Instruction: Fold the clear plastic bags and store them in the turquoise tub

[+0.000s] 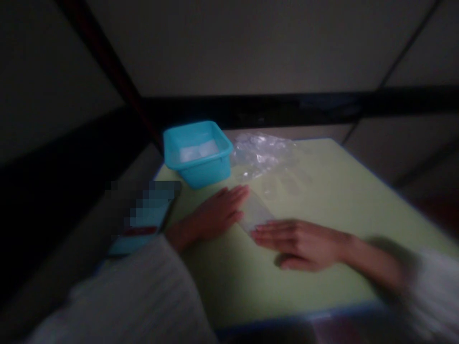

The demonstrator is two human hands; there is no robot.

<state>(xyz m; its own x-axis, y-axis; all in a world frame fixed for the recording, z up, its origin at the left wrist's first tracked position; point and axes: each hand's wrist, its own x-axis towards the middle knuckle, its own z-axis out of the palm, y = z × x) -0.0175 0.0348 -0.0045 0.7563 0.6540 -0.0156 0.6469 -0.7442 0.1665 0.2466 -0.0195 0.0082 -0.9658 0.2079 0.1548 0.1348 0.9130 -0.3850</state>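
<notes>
A small, thin, see-through plastic piece point(256, 209), perhaps a little bag, lies flat on the yellow tabletop point(258, 291). My left hand point(218, 215) rests on its far left end with the fingers stretched out together. On its near right end lie the straight fingertips of my right hand point(301, 242), palm down and thumb apart. Both hands press flat and grip nothing. The picture is dark and blurred, so whether the piece is folded or has anything inside I cannot tell.
A turquoise plastic basket point(206, 172) with white pieces point(199, 150) inside stands at the back left. Beside it lies a crumpled clear plastic bag point(263, 150). A phone-like device point(143, 229), partly pixelated, sits at the left edge. Behind the table is a pale wall point(251, 48).
</notes>
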